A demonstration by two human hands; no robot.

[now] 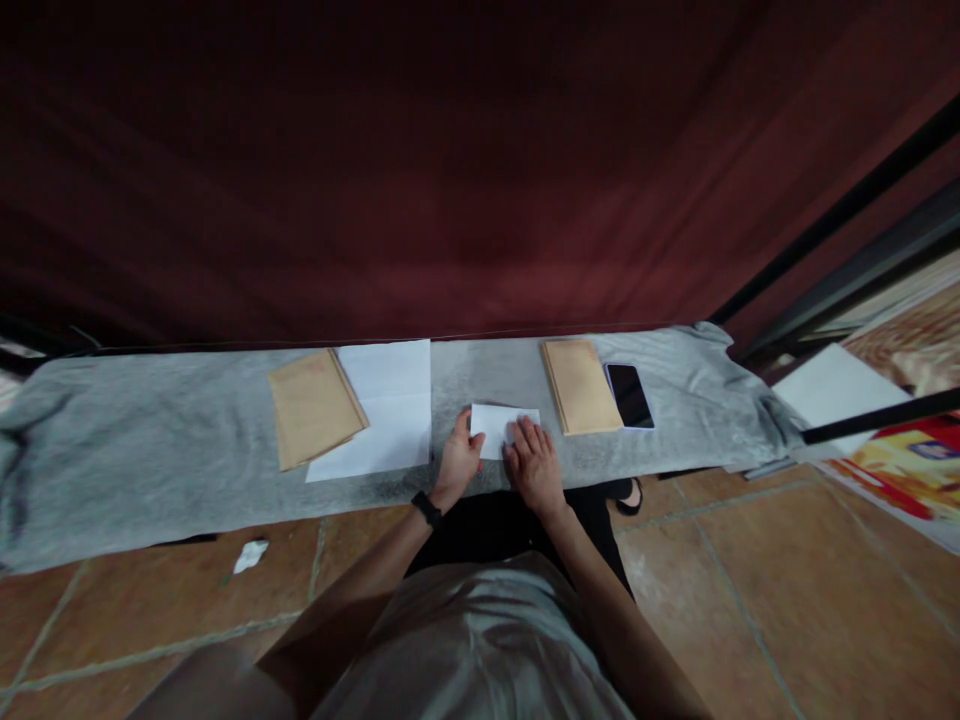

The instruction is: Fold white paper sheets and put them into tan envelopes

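White folded paper rectangle [496, 422] lies long axis left-to-right on the grey cloth-covered worktop [150, 450]; the left hand [459, 460] seemingly pinches its left edge, the right hand [534, 465] presses flat, fingers spread, on its right end, both equally near.

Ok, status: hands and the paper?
Left hand grips folded white paper edge. Right hand flat on it. Phone, brown envelopes lie apart.

Paper [495, 422] btwn L envelopes [311, 405] & R envelopes [577, 385]; phone [628, 395] further R.
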